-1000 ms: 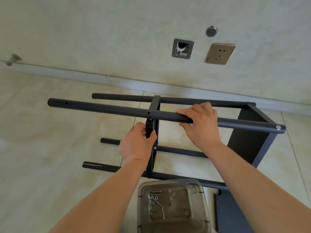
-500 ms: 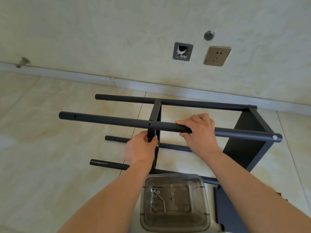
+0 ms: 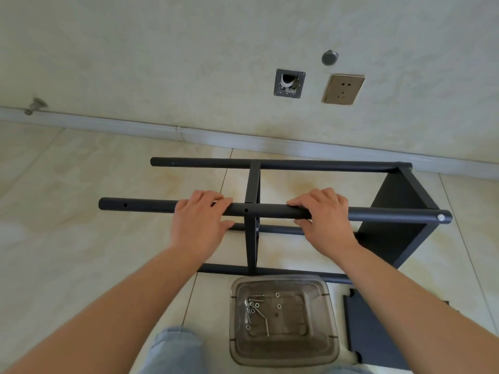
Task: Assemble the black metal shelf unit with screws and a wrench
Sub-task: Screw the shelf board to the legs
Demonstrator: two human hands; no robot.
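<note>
With both the left hand (image 3: pixel 198 225) and right hand (image 3: pixel 325 220) gripping the near top pole (image 3: pixel 272 211) of the shelf (image 3: pixel 399 211) lying sideways on the floor, the unscrewed middle panel (image 3: pixel 252 238) could slip.

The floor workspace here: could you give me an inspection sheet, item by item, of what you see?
Surface: pale tiled floor, stained in places.
Job's things: black shelf frame lying on its side, one end panel fitted; middle shelf between the tubes; spare black panel on the floor; clear plastic tub holding screws and washers.
Clutter: nothing seen.
Hands: left hand and right hand both grip the near upper tube, either side of the middle shelf.
Cables: a white one inside an open wall box.
Surroundings: wall socket, round wall cap, grey skirting.
</note>
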